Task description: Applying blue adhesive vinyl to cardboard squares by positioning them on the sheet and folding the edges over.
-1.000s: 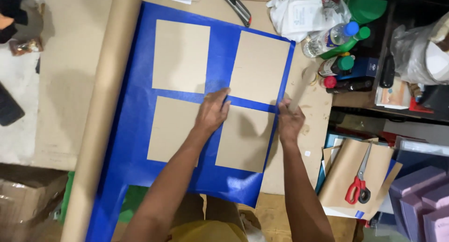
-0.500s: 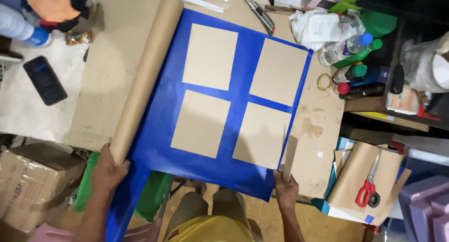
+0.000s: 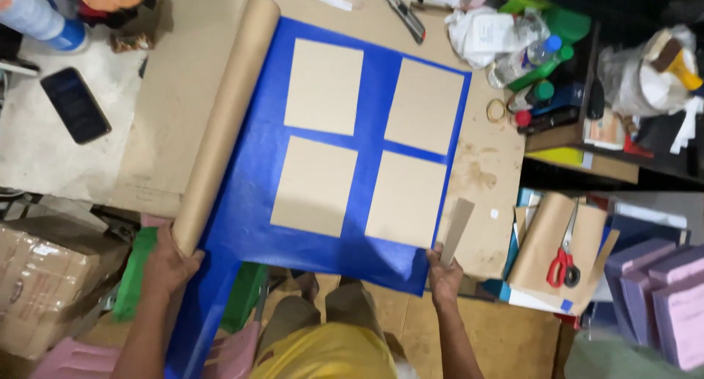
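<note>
A blue sheet [image 3: 374, 159] lies spread on a brown work surface [image 3: 183, 100], unrolled from a long brown roll [image 3: 224, 126] along its left side. Several tan cardboard rectangles [image 3: 323, 86] rest on the blue in a two-by-two grid. My left hand [image 3: 167, 262] grips the near end of the roll. My right hand [image 3: 444, 276] holds the sheet's near right corner together with a narrow cardboard strip [image 3: 457, 231] that sticks up from the fingers.
A black phone [image 3: 75, 104] lies far left. A utility knife [image 3: 400, 12] sits at the top edge. Bottles and clutter [image 3: 539, 64] crowd the upper right. Red-handled scissors [image 3: 562, 265] rest on brown paper at right. A cardboard box [image 3: 44, 276] stands at lower left.
Both hands left the middle of the cardboard pieces and drew back to the near edge. The left took the roll's end; the right took the corner and strip.
</note>
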